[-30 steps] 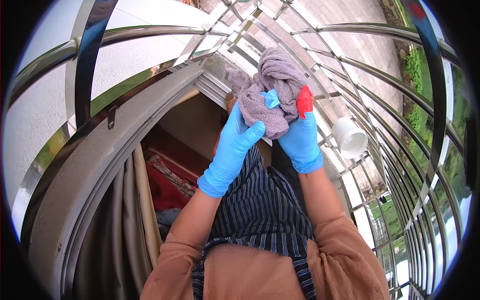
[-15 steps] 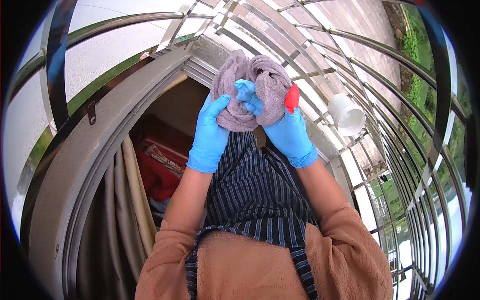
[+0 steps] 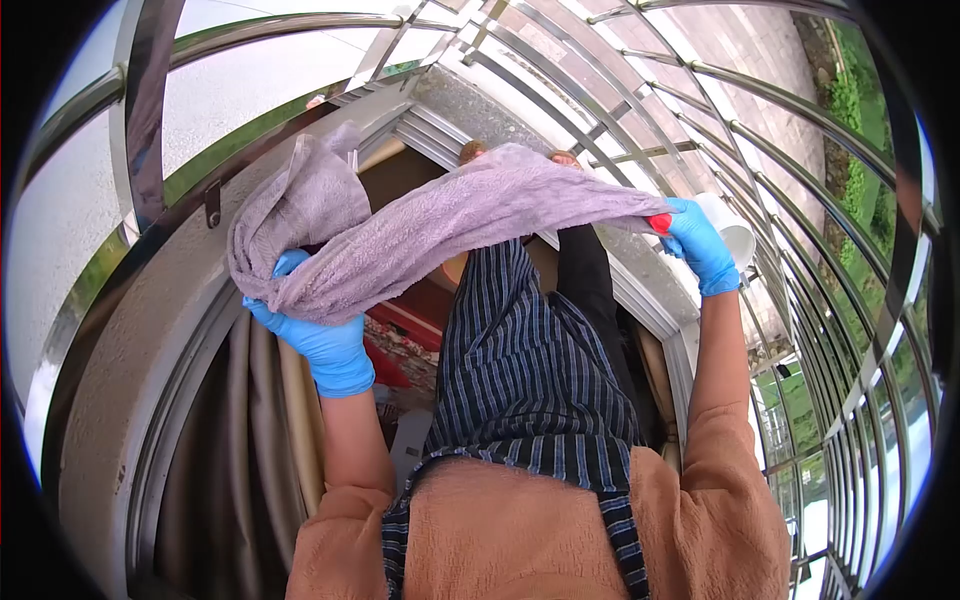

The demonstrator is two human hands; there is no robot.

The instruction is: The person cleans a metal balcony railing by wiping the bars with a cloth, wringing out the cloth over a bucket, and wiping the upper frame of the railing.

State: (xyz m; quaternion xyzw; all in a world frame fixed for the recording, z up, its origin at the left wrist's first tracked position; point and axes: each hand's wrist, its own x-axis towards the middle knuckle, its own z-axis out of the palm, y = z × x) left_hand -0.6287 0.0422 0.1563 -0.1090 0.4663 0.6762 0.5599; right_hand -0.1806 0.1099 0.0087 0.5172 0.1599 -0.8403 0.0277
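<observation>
A greyish-purple towel [image 3: 470,215] is stretched out between my two hands, above my lap and striped apron [image 3: 530,370]. My left hand [image 3: 325,345], in a blue glove, grips its bunched left part, and a loose fold loops up beyond the fingers. At the other side, my right hand [image 3: 700,245] is closed on the towel's narrow end, the arm held out to the right. A red patch shows at the thumb of the right glove. Part of the left fingers is hidden by the cloth.
Metal bars [image 3: 800,90] of a cage curve around the front and right. Behind my right hand hangs a white container [image 3: 735,240]. A window frame [image 3: 160,400] borders the left, with curtains [image 3: 265,420] inside it. Red items [image 3: 400,335] lie below.
The towel was bunched up between both hands and is now pulled out lengthwise. My left hand has moved left and down, my right hand out to the right.
</observation>
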